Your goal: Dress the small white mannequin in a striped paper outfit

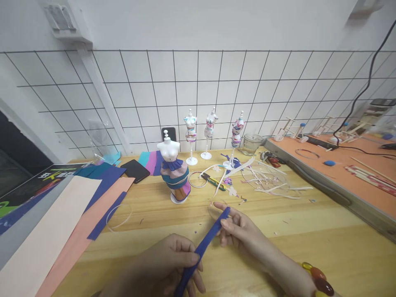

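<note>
A: Where's the blue strip (208, 240) rn?

B: Held up over the wood table (148, 225), in front of the near dress form (169, 152). Left hand (173, 258) has it pinched btwn thumb and fingers lower down; right hand (244, 231) pinches it nr the top end, forefinger poking out past it.

A: How far along, wd you say?

B: Near form's bust is bare white; below that, a blue ruffle at the waist, then pink & teal bands, w/ a brown and pink bit at the bottom. I'd call it well on, but the strip is off the form, in the hands. Can't tell how much is left.

A: And the three forms at the back?

B: Patterned bodies on white stands, upright nr the wall.

A: Any containers?

B: Clear bowl (252, 144) by the wall, right of those. Can't make out what's in it, tbh. Clear plastic bag (99, 138) over left, contents n/a from here.

A: Tools?

B: Utility knife (214, 181), lying amid scraps, plus colored sheets (60, 220) fanned out left.
</note>
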Available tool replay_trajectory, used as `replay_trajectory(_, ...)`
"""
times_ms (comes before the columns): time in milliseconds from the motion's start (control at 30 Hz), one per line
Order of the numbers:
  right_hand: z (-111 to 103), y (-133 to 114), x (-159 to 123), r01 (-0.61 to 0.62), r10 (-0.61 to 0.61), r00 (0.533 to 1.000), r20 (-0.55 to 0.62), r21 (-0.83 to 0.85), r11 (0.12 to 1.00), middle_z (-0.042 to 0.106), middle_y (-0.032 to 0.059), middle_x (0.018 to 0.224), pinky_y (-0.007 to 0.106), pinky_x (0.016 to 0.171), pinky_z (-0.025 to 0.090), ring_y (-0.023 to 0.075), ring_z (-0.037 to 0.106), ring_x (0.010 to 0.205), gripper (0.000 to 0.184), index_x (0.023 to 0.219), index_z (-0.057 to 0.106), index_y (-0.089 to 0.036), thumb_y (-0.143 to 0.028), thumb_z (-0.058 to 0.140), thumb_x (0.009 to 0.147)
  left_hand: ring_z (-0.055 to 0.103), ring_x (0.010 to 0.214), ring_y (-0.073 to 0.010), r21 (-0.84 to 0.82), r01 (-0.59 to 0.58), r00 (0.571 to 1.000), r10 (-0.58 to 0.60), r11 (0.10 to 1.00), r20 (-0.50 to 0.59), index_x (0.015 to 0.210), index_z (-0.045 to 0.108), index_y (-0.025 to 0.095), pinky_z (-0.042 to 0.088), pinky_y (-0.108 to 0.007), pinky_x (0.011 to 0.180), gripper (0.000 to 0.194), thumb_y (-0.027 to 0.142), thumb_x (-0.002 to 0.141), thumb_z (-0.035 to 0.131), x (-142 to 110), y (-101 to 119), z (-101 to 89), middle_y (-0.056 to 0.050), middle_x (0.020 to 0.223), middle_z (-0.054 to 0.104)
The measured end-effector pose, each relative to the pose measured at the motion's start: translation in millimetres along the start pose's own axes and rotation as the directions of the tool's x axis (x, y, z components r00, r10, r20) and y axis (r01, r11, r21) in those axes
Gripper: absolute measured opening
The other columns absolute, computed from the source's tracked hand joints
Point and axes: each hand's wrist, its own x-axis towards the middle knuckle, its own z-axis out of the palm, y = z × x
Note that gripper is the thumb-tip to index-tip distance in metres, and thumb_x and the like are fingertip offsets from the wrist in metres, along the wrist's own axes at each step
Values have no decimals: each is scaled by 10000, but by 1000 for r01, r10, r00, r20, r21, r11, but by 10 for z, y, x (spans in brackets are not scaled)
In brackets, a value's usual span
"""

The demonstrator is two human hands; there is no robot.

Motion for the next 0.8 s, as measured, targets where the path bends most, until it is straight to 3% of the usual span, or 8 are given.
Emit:
replay_trajectory(133, 111, 12, -75, -95, 85, 986, 140, 68, 993, 666, 22, 729, 201, 522, 488, 89, 590, 544, 563, 1109, 597, -174, -434, 801, 654, 613, 376, -147, 30, -56, 995, 58, 998, -80, 695, 569, 131, 222, -144, 253, 316, 416, 636, 692, 36, 35, 88, -78, 605, 697)
replay_trajectory(333, 194, 120, -119, -61, 108, 959, 262, -184, 981, 581, -10, 554, 165, 442, 417, 46, 494, 419, 428, 763, 691, -107, -528, 727, 693, 598, 378, -122, 159, -64, 991, 81, 985, -106, 721, 553, 145, 224, -140, 247, 322, 456, 701, 635, 105, -94, 162, -70, 625, 703)
replay_trajectory(467, 184, 152, -87, -37, 87, 980, 177, -266, 963, 554, -14, 465, 173, 420, 376, 45, 446, 379, 486, 582, 646, -116, -584, 672, 711, 581, 372, -105, 177, -51, 990, 73, 983, -119, 728, 563, 142, 187, -133, 247, 308, 431, 682, 656, 111, -110, 199, -67, 622, 703)
replay_trajectory(633, 138, 112, -44, -28, 41, 998, 41, -273, 962, 554, -19, 431, 191, 413, 353, 64, 449, 372, 477, 551, 622, -134, -589, 701, 669, 611, 410, -117, 109, -64, 991, 75, 992, -107, 730, 587, 129, 265, -145, 277, 315, 411, 647, 700, 109, -105, 191, -87, 699, 724)
replay_trajectory(800, 111, 84, -27, -17, 21, 1000, 11, -291, 956, 549, -17, 405, 214, 437, 363, 83, 468, 373, 481, 526, 609, -144, -590, 681, 693, 623, 414, -128, 66, -36, 995, 42, 997, -90, 749, 617, 123, 282, -149, 271, 297, 393, 658, 701, 114, -135, 138, -87, 685, 727)
